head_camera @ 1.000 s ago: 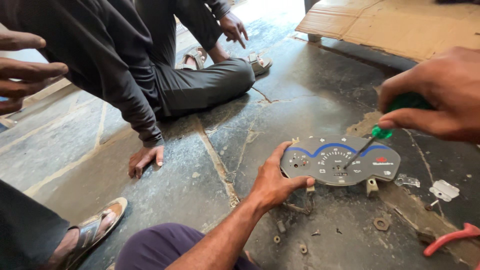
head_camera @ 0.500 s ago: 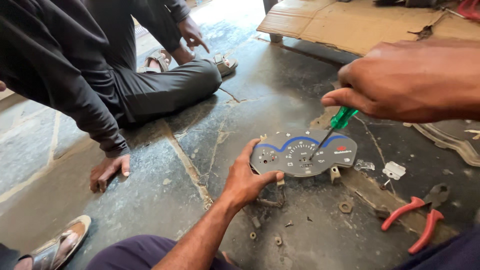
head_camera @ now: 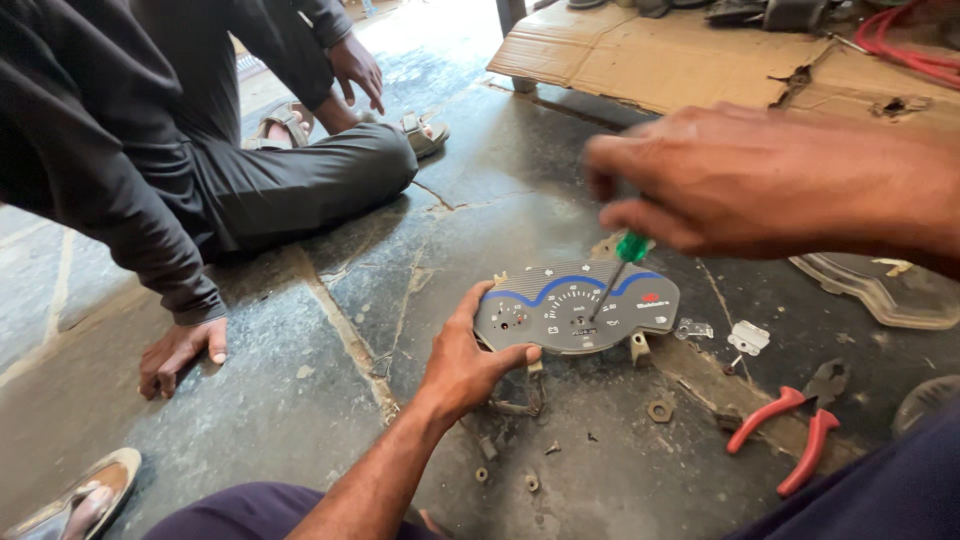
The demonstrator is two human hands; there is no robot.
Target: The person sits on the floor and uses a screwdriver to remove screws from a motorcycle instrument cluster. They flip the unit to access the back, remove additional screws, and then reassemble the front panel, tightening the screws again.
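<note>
The grey instrument cluster [head_camera: 578,305] lies face-up on the stone floor [head_camera: 300,400], long axis left to right; the left hand [head_camera: 468,360] grips its left end; the right hand [head_camera: 760,180], directly above, closes round a green-handled screwdriver [head_camera: 618,265] whose tip meets the dial face.

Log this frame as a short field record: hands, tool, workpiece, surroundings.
left hand: grips left edge of grey instrument cluster
right hand: holds green-handled screwdriver, tip on cluster face
surface: stone floor
nearby: red-handled pliers, small nuts, clear cover, cardboard
others: seated person in dark clothes, hand on floor
</note>
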